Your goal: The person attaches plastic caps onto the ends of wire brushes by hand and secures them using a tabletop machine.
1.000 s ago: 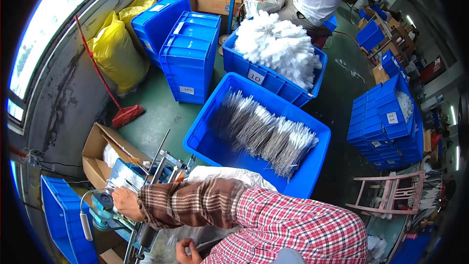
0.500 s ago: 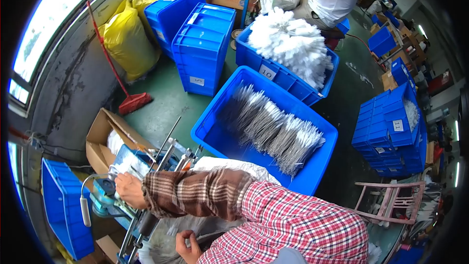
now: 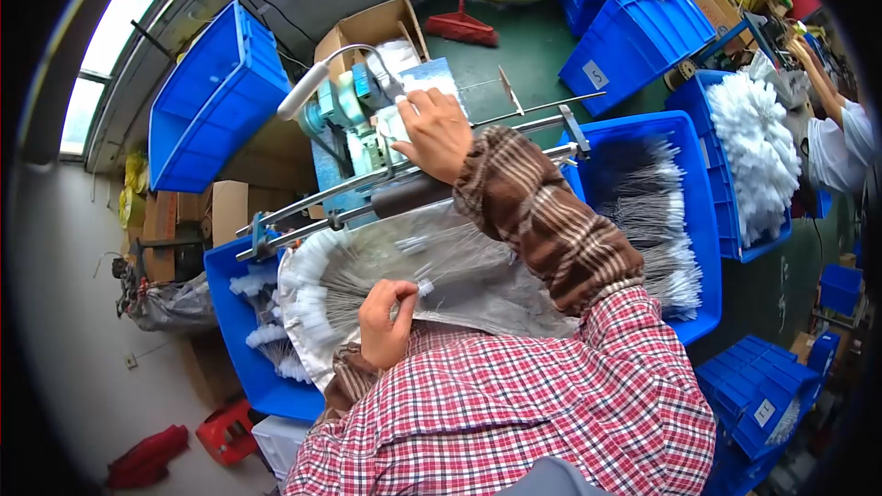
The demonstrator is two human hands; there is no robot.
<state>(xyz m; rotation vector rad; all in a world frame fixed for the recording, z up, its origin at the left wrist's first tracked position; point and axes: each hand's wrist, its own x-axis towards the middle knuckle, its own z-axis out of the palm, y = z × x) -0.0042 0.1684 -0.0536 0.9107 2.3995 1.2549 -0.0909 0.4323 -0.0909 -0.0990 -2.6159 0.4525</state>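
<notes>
At the bench machine [image 3: 351, 110], the right hand [image 3: 436, 136] is laid over the mechanism with its fingers bent; whether anything is gripped by them cannot be told. The left hand [image 3: 386, 321] is held low in front of the red checked shirt [image 3: 514, 381], well apart from the right, with its fingers curled and its thumb and forefinger brought close together at a small white brush tip [image 3: 424, 287]; whether that tip is pinched cannot be made out. Beneath and beyond the left hand, a grey sheet [image 3: 514, 287] is spread over the lap, and on it thin wire-stemmed brushes [image 3: 342, 283] are heaped, their white ends gathered mostly along the left edge. Metal rods [image 3: 354, 186] and a dark roller [image 3: 401, 197] are set across the near side of the machine, and a white lamp [image 3: 301, 92] is carried beside it on a bent neck. More white-ended brushes are held in a blue bin [image 3: 241, 372] left of the lap, and a long row is stacked in the larger blue bin [image 3: 708, 289] to the right, past which a co-worker in white [image 3: 841, 140] is seen.
</notes>
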